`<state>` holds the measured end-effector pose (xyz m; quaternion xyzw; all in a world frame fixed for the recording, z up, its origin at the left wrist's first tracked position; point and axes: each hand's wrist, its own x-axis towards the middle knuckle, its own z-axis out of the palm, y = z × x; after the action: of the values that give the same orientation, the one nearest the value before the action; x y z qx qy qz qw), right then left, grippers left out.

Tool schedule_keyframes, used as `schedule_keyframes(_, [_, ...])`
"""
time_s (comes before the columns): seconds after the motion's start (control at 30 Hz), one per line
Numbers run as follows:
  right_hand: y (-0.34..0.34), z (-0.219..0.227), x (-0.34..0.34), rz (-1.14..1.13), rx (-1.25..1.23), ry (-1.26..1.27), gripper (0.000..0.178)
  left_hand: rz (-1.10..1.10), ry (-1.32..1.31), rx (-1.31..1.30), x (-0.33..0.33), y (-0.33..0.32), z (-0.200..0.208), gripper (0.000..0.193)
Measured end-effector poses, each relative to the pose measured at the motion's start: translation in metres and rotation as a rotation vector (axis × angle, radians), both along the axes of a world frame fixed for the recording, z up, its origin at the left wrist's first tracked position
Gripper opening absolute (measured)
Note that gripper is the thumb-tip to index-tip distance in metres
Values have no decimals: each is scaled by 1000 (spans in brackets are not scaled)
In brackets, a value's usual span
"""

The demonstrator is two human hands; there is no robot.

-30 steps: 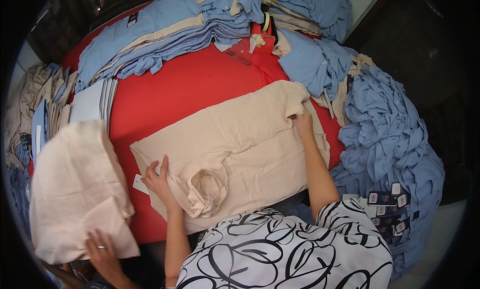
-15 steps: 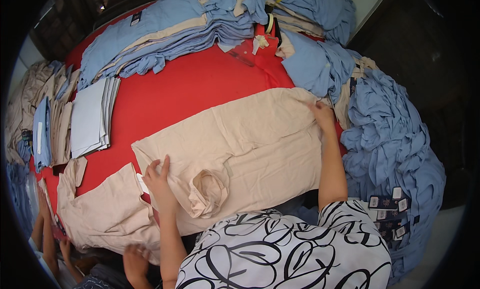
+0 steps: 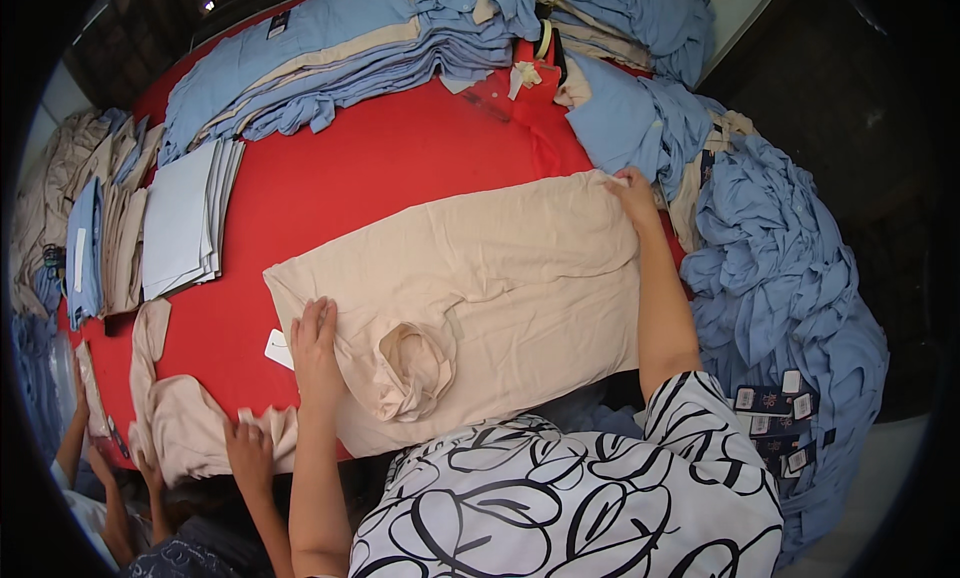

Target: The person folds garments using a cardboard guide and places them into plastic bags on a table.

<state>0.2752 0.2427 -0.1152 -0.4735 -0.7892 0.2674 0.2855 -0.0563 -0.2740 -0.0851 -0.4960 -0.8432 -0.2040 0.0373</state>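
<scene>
Head view, looking down, close over table (image 3: pixel 400 168)

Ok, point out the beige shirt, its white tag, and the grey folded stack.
beige shirt (image 3: pixel 520 268), head view, flat middle of the body.
white tag (image 3: pixel 279 349), head view, its centre.
grey stack (image 3: pixel 180 218), head view, top sheet.

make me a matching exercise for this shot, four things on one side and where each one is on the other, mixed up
Things:
1. left hand
2. right hand
3. beige shirt
4. stack of pale blue folded pieces

Places:
A. spread flat across the middle of the red table
B. pressing the shirt close to its collar
C. on the shirt's far right corner, next to the heaps of blue garments
D. on the left part of the table, apart from the shirt

Pairs: 1-B, 2-C, 3-A, 4-D
</scene>
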Motion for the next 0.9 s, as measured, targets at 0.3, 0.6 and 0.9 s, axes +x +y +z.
schedule_keyframes(0.3, [-95,15,-18,90,382,-88,39,81,-153,147,8,-10,-10,33])
schedule_keyframes(0.6, [-182,34,-50,156,242,-323,53,10,-132,149,-4,-18,-12,21])
schedule_keyframes(0.9, [-352,108,-143,906,-410,36,22,-23,-364,91,-19,-27,5,31])
